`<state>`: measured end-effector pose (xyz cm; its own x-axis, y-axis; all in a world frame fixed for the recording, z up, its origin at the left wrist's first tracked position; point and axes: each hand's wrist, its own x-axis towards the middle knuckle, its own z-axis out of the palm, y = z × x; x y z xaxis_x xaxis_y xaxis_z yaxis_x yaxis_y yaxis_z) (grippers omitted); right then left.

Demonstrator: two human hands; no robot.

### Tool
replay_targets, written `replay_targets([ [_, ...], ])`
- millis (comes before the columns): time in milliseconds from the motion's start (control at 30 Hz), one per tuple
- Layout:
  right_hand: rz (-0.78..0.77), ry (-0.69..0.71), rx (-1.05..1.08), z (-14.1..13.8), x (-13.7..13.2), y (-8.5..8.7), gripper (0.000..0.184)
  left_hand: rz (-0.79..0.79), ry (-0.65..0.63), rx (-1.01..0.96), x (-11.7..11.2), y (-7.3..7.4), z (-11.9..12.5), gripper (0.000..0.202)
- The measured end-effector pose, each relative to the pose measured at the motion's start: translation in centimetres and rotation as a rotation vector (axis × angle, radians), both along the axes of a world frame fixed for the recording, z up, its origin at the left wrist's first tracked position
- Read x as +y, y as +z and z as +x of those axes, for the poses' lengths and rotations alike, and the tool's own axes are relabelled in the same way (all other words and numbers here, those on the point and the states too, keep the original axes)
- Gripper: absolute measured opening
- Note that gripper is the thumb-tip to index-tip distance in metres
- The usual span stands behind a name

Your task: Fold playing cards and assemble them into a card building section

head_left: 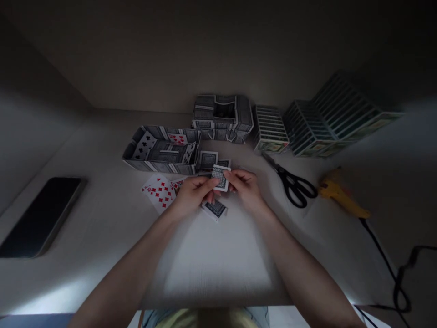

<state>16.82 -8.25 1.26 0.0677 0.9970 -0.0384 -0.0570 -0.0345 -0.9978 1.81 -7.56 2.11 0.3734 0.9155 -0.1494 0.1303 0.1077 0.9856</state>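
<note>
My left hand (194, 190) and my right hand (245, 187) meet over the middle of the white table (211, 259). Both pinch the same folded playing card (220, 176), patterned back up, held just above the table. Under my left hand lies another face-down card piece (215, 209). Red face-up cards (159, 191) are fanned out to the left of my left hand. Right behind the hands sits a long open box built from cards (163, 150), with more card pieces (207, 160) beside it.
A second card structure (222, 117) stands at the back, with stacked card decks (271, 130) and a bigger stack (332, 118) to its right. Black scissors (292, 184) and a yellow glue gun (341, 196) with its cable lie at right. A dark phone (41, 216) lies at left.
</note>
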Motion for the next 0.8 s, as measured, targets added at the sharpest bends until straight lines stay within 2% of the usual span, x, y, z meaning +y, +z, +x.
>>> replay_targets([
  [133, 0.001, -0.002, 0.001, 0.3, 0.1, -0.2, 0.03, 0.041, -0.046, 0.06, -0.1, -0.3, -0.1, 0.033],
  [567, -0.045, 0.029, 0.075, 0.2, 0.1, -0.5, 0.027, 0.144, -0.111, 0.158, -0.5, 0.4, -0.1, 0.043],
  [700, -0.057, 0.096, 0.136, 0.4, 0.0, -0.7, 0.026, 0.137, -0.129, 0.171, -0.5, 0.5, -0.4, 0.043],
  [800, -0.027, 0.135, 0.175, 0.3, 0.0, -0.6, 0.016, 0.157, -0.184, 0.223, -0.7, 0.8, -0.6, 0.045],
])
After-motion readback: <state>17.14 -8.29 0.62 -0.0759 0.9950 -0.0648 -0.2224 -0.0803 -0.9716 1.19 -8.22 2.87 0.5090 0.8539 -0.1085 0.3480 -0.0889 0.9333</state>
